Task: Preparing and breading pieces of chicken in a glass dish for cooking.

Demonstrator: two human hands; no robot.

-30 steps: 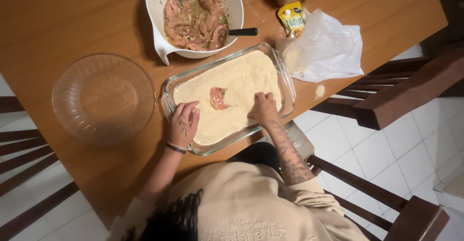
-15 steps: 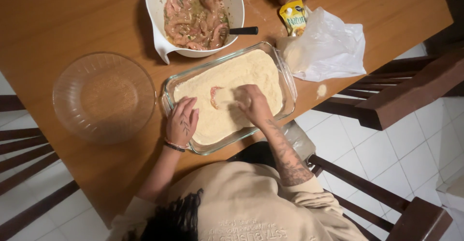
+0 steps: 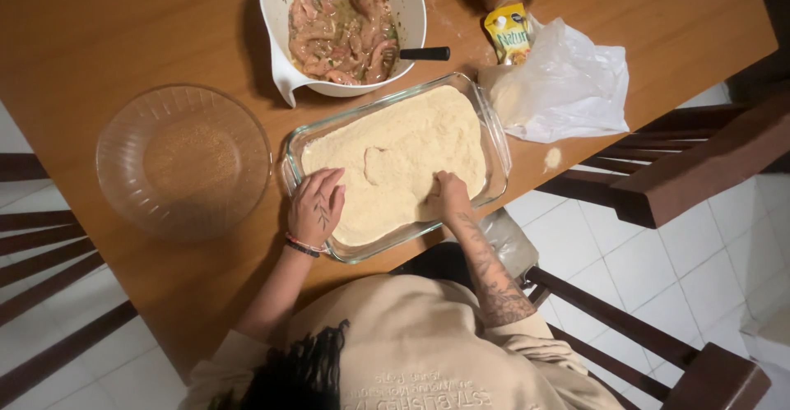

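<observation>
Warm, dim indoor light, soft shadows on the table (image 3: pixel 107 40), slight overall blur.

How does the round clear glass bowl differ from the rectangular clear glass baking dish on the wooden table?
The round clear glass bowl is circular and ribbed; the rectangular clear glass baking dish is oblong and smooth-walled. The bowl holds nothing but a faint dusting; the dish is filled with pale crumbs. No hand touches the bowl; the left hand and right hand rest in the dish. Both are transparent glass.

1. A small yellow pouch (image 3: pixel 508 33) with a green patch lies near the table's far edge, just beside the glass dish.
2. A crumpled clear plastic bag (image 3: pixel 568 81) lies touching the pouch's right side.
</observation>
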